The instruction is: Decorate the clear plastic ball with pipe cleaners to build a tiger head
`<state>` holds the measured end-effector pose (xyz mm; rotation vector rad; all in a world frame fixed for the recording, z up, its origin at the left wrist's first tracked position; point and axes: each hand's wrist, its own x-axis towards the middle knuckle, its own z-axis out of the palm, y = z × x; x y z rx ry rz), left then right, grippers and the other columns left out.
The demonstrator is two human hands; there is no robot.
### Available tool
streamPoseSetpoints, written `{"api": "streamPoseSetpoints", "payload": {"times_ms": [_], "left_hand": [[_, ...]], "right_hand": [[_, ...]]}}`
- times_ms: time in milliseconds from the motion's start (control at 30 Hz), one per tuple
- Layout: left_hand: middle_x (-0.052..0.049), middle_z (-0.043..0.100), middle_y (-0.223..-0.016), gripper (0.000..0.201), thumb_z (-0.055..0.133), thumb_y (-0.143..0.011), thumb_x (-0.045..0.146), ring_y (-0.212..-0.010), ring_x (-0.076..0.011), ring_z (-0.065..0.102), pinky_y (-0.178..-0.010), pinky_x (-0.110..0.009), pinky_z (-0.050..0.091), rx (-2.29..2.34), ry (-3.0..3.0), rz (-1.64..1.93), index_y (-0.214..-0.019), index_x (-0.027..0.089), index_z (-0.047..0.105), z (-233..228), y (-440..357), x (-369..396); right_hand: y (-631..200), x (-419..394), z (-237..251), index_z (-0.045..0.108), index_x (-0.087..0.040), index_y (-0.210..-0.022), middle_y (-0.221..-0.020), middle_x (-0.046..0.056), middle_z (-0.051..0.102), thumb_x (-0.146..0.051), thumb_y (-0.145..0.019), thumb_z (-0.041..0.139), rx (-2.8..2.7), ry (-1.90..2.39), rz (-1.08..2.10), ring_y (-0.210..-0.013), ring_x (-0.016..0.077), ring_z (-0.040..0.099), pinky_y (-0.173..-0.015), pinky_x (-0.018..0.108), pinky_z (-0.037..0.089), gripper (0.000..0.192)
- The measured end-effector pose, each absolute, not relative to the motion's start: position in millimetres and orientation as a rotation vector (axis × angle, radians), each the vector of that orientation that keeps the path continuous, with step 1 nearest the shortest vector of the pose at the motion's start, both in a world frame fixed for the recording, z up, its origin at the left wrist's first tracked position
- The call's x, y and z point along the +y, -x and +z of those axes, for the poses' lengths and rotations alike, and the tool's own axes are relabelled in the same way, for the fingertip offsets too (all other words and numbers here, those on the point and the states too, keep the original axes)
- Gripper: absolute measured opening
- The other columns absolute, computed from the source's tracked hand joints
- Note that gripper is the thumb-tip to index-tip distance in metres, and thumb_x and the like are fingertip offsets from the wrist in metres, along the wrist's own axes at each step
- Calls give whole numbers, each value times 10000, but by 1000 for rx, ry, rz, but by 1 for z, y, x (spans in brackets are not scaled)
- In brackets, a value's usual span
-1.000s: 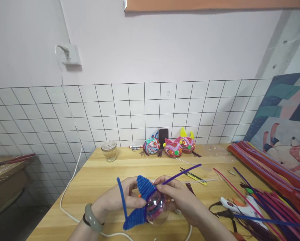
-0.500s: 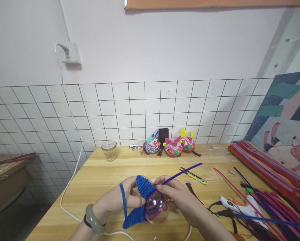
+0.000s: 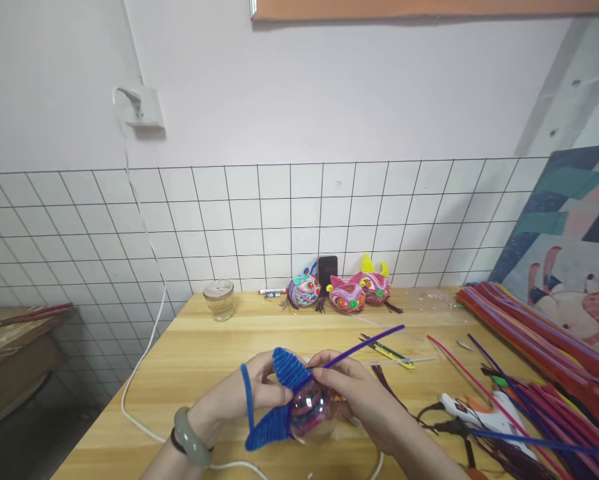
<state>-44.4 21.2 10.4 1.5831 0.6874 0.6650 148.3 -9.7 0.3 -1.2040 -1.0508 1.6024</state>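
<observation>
A shiny, clear, round plastic ball (image 3: pixel 310 408) with pink and purple inside is up over the front of the light wooden table (image 3: pixel 234 340), between both hands. Two fuzzy, ridged blue flaps (image 3: pixel 268 430) stick out from it, one up and left, one down and left. The left hand (image 3: pixel 254 390) grips it, thumb on its edge. The right hand (image 3: pixel 342 381) pinches a thin, straight, fuzzy purple stick (image 3: pixel 364 345), whose long way slants up and right.

Blue pipe cleaner (image 3: pixel 248 393) more bowed now
</observation>
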Motion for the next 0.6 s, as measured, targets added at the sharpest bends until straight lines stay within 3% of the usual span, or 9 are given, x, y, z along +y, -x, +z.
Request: {"api": "streamPoseSetpoints", "payload": {"times_ms": [400, 600], "left_hand": [[-80, 678, -1022, 373, 722, -701, 382, -990, -260, 573, -899, -383, 410, 638, -1531, 678, -1008, 175, 677, 9, 49, 24], [-103, 687, -981, 437, 706, -690, 492, -929, -248, 615, -741, -321, 466, 756, -1193, 954, -994, 180, 688, 9, 46, 30]], "right_hand": [[-151, -8, -1, 623, -184, -833, -684, -20, 630, -340, -659, 733, -989, 1135, 1645, -609, 125, 571, -536, 235, 468, 259], [-154, -7, 4, 577, -196, -899, -733, -4, 643, -332, -726, 707, -835, 981, 1668, -608, 125, 595, -549, 254, 515, 255]]}}
